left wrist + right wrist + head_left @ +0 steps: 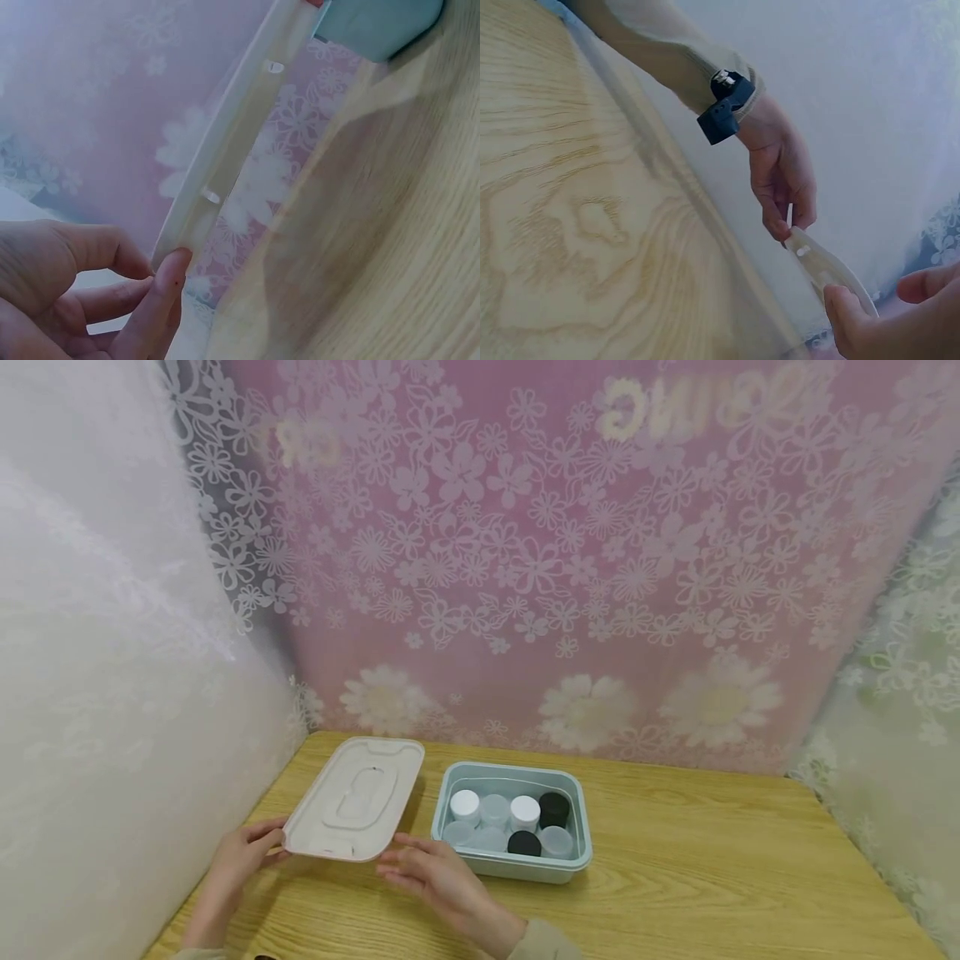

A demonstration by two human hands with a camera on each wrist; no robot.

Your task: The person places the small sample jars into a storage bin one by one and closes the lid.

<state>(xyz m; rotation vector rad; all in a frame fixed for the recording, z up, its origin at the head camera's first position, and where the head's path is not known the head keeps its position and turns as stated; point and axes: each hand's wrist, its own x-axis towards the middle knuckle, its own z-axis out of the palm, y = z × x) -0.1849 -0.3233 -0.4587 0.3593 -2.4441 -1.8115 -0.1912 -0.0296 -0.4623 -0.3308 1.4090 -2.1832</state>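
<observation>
A white rectangular plastic lid (358, 797) is held tilted above the table, left of a pale blue plastic tub (517, 865). My left hand (242, 853) pinches its near left corner between thumb and fingers; the left wrist view shows this grip at the lid's edge (225, 150). At the near right corner, my right hand (442, 878) has fairly straight fingers touching the rim from below. In the right wrist view one digit of the right hand (862, 319) stands apart from the lid. The tub holds several small round jars, with white caps (525, 811), black caps (553, 807) and translucent tops (556, 841).
The wood-grain table (712, 860) extends to the right of the tub. A pink flowered curtain (525, 568) hangs behind, with a whitish sheet (112, 652) close on the left. A small black device (726, 106) sits on the left wrist. Something dark (264, 957) shows at the head view's bottom edge.
</observation>
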